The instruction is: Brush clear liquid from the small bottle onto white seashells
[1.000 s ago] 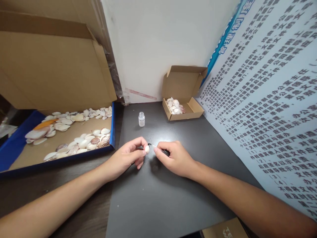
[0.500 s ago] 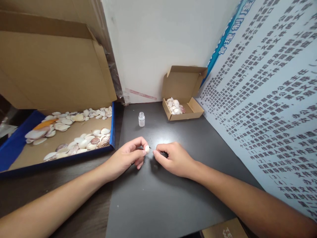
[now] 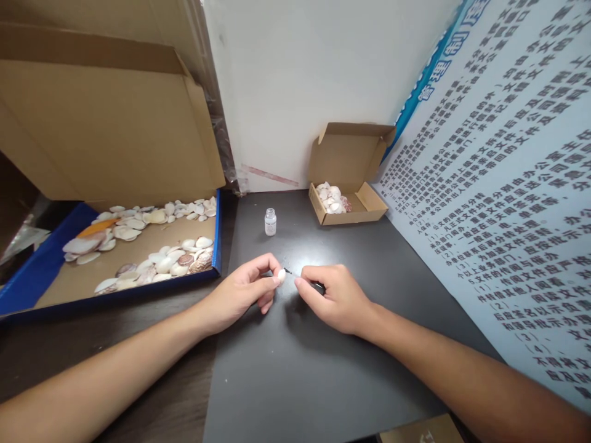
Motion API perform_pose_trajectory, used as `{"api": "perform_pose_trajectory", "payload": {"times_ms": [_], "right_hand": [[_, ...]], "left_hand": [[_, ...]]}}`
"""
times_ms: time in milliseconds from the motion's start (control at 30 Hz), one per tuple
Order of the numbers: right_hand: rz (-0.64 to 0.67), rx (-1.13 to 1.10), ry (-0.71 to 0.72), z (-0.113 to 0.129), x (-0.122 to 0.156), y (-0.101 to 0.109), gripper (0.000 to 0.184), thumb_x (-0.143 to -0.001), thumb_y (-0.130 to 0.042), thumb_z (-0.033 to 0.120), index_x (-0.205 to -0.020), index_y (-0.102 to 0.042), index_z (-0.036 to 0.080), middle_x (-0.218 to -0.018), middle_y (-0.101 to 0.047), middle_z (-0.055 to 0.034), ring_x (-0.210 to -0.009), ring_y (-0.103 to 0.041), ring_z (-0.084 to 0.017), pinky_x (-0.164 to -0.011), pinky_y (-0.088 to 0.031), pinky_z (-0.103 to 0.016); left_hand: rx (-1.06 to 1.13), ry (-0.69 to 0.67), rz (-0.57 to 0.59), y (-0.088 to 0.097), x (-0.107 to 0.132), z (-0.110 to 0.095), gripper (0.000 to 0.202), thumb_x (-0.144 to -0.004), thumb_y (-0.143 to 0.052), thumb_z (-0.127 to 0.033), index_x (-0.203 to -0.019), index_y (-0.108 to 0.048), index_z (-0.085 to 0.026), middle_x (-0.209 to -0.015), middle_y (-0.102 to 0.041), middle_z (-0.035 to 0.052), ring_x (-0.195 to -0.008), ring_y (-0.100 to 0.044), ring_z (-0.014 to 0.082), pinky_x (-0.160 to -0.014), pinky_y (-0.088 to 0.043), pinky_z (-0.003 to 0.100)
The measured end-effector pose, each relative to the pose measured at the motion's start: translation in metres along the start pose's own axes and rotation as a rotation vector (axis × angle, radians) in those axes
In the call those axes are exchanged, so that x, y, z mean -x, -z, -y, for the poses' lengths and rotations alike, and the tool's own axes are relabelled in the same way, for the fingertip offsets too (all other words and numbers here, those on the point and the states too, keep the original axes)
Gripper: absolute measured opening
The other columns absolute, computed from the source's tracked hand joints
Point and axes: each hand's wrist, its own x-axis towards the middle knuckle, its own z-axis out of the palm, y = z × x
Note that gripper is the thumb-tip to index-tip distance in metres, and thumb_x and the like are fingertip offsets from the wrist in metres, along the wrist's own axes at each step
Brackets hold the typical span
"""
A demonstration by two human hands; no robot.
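My left hand (image 3: 249, 292) pinches a small white shell (image 3: 281, 275) between thumb and fingers, low over the dark mat (image 3: 323, 369). My right hand (image 3: 332, 295) is closed on a thin brush with a dark handle (image 3: 316, 285), whose tip meets the shell. A small clear bottle (image 3: 270, 222) stands on the mat just behind the hands.
A blue-edged tray (image 3: 115, 295) lined with cardboard holds several shells at the left, under a big cardboard flap (image 3: 106, 117). A small open cardboard box (image 3: 351, 212) with shells sits at the back right. A printed poster (image 3: 508, 184) covers the right wall.
The brush tip has stayed at the shell with small shifts of my right hand. The view has shifted slightly, so everything sits a little further right in the picture.
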Motion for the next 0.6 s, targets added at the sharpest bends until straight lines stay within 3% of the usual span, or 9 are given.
{"api": "perform_pose_trajectory", "payload": {"times_ms": [167,400,600], "right_hand": [[0.057,-0.103,0.09,-0.0001,0.0028,0.0011,0.034,-0.09,-0.047,0.027,-0.06,-0.034,0.018,-0.053,-0.031,0.0058,-0.05,-0.029,-0.008,-0.051,-0.024,-0.023],[0.039,0.067,-0.069,-0.0026,-0.0034,0.0015,0.036,-0.088,-0.048,0.027,-0.057,-0.033,0.017,-0.052,-0.029,0.0054,-0.05,-0.028,-0.008,-0.052,-0.021,-0.025],[-0.049,-0.058,0.066,-0.001,0.001,0.0024,0.037,-0.09,-0.047,0.027,-0.059,-0.029,0.018,-0.053,-0.026,0.0057,-0.049,-0.025,-0.008,-0.05,-0.022,-0.024]], "left_hand": [[-0.014,-0.03,0.009,0.0014,-0.0001,0.0009,0.02,-0.09,-0.062,-0.034,-0.088,-0.049,-0.019,-0.06,-0.044,-0.008,-0.05,-0.042,0.0054,-0.05,-0.041,0.018],[-0.037,-0.018,-0.007,0.0006,0.0,0.0009,0.021,-0.091,-0.062,-0.036,-0.087,-0.05,-0.019,-0.057,-0.042,-0.0083,-0.047,-0.044,0.0056,-0.049,-0.042,0.019],[0.026,-0.024,-0.024,0.0004,-0.0008,0.0027,0.021,-0.09,-0.063,-0.035,-0.086,-0.05,-0.019,-0.059,-0.043,-0.0081,-0.047,-0.042,0.0052,-0.05,-0.045,0.019]]}}
